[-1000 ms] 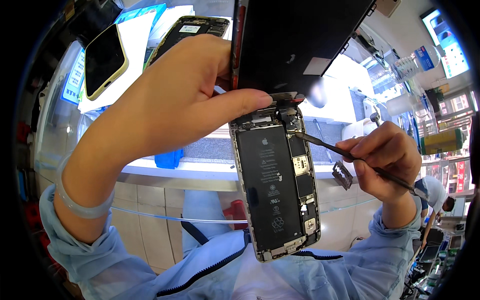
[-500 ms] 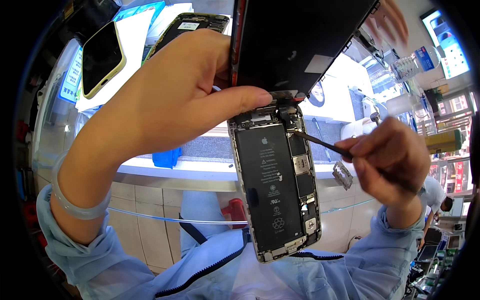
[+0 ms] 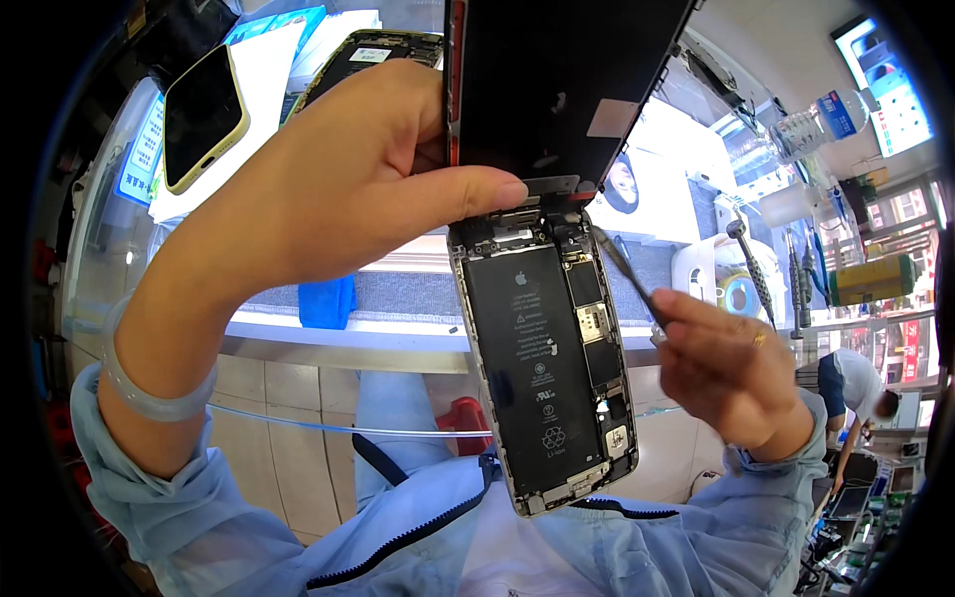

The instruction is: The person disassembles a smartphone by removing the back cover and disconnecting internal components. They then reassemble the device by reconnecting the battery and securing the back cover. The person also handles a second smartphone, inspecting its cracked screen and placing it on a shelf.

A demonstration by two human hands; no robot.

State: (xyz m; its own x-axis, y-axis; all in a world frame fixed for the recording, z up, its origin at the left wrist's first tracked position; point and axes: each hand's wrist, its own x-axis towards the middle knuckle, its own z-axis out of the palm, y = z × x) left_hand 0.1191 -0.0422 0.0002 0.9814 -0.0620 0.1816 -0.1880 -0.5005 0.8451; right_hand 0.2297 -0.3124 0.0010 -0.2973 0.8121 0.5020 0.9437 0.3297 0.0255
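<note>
My left hand (image 3: 388,189) grips an opened phone (image 3: 537,378) at its top end, thumb pressed across the hinge area. The phone's black battery and bare boards face me. Its detached screen (image 3: 557,80) stands folded up beyond the thumb, its dark inner side showing; my other left fingers are hidden behind it. In my right hand (image 3: 731,368), fingers closed, is a slim dark pry tool (image 3: 627,269). Its tip is beside the phone's upper right edge, near the camera; whether it touches I cannot tell.
Beyond lies a counter (image 3: 398,343) with a blue cloth (image 3: 326,301), a yellow-edged phone (image 3: 207,119) and another opened phone (image 3: 368,55). At right are a plastic bottle (image 3: 821,124), a screwdriver (image 3: 751,264), a white round container (image 3: 701,274) and a yellow can (image 3: 870,282). A person (image 3: 851,383) bends down behind.
The pry tool has moved up and off the phone's board to its right edge as my right hand turned. The phone shifted slightly left. Another person's hand at upper right has gone from view.
</note>
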